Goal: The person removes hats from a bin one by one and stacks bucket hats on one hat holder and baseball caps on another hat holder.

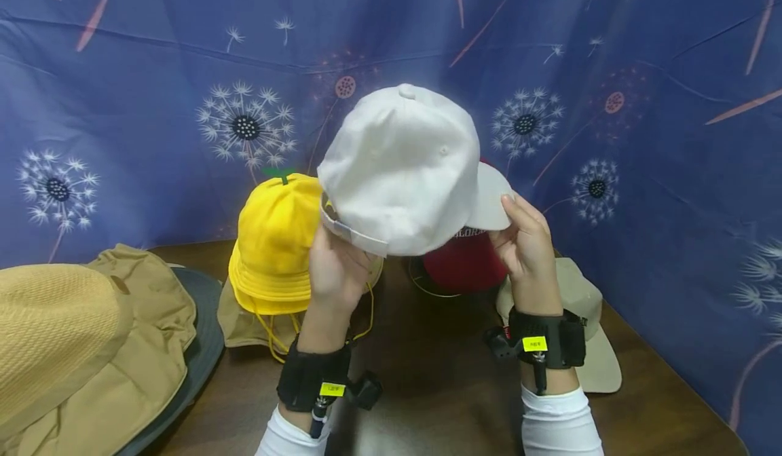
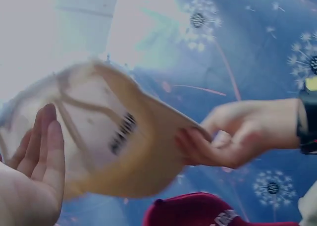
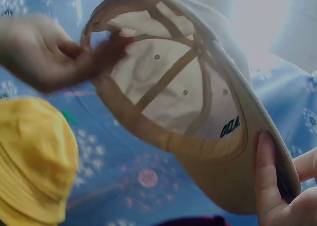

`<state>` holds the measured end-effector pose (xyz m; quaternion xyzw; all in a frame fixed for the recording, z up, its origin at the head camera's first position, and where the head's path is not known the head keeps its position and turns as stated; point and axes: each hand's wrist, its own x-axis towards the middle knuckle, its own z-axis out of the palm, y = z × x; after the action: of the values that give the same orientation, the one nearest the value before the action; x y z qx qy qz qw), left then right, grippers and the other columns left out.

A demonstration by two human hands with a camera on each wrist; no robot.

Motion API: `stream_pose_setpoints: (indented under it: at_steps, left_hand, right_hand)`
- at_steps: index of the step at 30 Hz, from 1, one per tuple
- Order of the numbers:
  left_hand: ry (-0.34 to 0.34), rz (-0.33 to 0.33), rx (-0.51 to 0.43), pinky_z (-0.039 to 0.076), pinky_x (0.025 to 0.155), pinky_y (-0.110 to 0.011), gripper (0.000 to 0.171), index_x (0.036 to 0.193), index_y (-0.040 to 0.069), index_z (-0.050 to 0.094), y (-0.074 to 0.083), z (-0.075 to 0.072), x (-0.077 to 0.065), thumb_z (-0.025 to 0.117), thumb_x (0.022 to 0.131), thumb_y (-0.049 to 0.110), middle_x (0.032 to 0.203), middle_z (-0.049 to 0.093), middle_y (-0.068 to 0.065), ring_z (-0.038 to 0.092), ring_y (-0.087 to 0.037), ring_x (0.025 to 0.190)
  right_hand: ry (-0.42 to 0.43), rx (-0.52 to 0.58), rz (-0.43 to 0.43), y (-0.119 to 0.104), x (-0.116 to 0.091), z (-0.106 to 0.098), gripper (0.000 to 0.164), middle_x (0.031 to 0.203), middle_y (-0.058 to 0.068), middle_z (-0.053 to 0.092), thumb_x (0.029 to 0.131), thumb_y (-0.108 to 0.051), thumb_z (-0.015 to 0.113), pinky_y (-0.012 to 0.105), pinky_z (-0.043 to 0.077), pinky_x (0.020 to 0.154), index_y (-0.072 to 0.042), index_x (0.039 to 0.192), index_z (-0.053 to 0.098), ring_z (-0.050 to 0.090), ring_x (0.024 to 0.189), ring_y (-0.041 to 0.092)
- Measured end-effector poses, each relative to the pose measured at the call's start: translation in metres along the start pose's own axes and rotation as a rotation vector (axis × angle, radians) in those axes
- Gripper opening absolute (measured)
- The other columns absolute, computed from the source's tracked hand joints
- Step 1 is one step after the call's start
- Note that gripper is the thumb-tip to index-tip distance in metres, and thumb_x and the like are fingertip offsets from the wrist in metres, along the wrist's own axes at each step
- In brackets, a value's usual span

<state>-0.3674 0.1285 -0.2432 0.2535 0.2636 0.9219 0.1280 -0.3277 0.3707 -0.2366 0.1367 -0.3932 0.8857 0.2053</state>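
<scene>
A white baseball cap (image 1: 400,171) is held up above the table, its back strap at the left and its brim (image 1: 493,198) at the right. With thumb and fingers, my right hand (image 1: 530,252) pinches the brim's edge. At the strap end is my left hand (image 1: 338,271); in the left wrist view its fingers (image 2: 42,141) stretch straight up into the cap's opening. The right wrist view shows the beige inside of the cap (image 3: 168,97), with seam tapes and dark lettering near the brim, and the blurred left hand (image 3: 49,57) reaching in.
Behind the left hand stands a yellow bucket hat (image 1: 275,239) with a green sprout and cords. A straw-coloured hat (image 1: 58,334) and a tan hat (image 1: 143,313) lie at the left. A maroon cap (image 1: 464,266) and a beige cap (image 1: 601,361) sit right on the wooden table (image 1: 421,388).
</scene>
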Motion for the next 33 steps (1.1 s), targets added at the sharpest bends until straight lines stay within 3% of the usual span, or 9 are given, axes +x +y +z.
stream_pose_setpoints:
  at_steps: [3, 6, 17, 33]
  left_hand:
    - [0.071, -0.027, -0.067, 0.057, 0.067, -0.022, 0.045, 0.107, 0.016, 0.057, 0.013, 0.000, 0.000, 0.016, 0.106, 0.035, 0.083, 0.069, 0.004, 0.067, -0.009, 0.072]
    - [0.119, -0.045, -0.120, 0.057, 0.063, -0.020, 0.043, 0.100, 0.012, 0.060, 0.022, -0.002, -0.001, 0.022, 0.106, 0.031, 0.076, 0.071, 0.001, 0.066, -0.012, 0.063]
    - [0.101, -0.052, -0.156, 0.057, 0.059, -0.018, 0.036, 0.095, 0.010, 0.057, 0.029, -0.002, -0.004, 0.026, 0.105, 0.025, 0.073, 0.071, -0.001, 0.066, -0.012, 0.059]
    - [0.139, -0.039, -0.095, 0.057, 0.059, -0.019, 0.034, 0.095, 0.010, 0.056, 0.031, 0.004, -0.008, 0.027, 0.105, 0.023, 0.073, 0.071, -0.002, 0.066, -0.013, 0.059]
  right_hand:
    - [0.075, -0.027, -0.007, -0.004, 0.003, -0.006, 0.022, 0.103, 0.008, 0.061, 0.098, -0.006, 0.049, 0.022, 0.060, 0.073, 0.000, 0.118, 0.057, 0.068, 0.085, 0.014]
    - [0.122, -0.050, -0.012, -0.007, 0.004, -0.009, 0.020, 0.103, 0.007, 0.060, 0.097, -0.006, 0.051, 0.021, 0.060, 0.071, -0.001, 0.116, 0.056, 0.068, 0.083, 0.013]
    - [0.115, -0.061, -0.035, -0.007, 0.004, -0.007, 0.019, 0.097, 0.008, 0.061, 0.098, -0.006, 0.049, 0.021, 0.059, 0.064, 0.001, 0.114, 0.057, 0.067, 0.078, 0.013]
    - [0.125, -0.049, -0.051, -0.009, 0.003, -0.005, 0.019, 0.093, 0.008, 0.064, 0.097, -0.006, 0.052, 0.022, 0.060, 0.064, 0.002, 0.112, 0.058, 0.069, 0.074, 0.014]
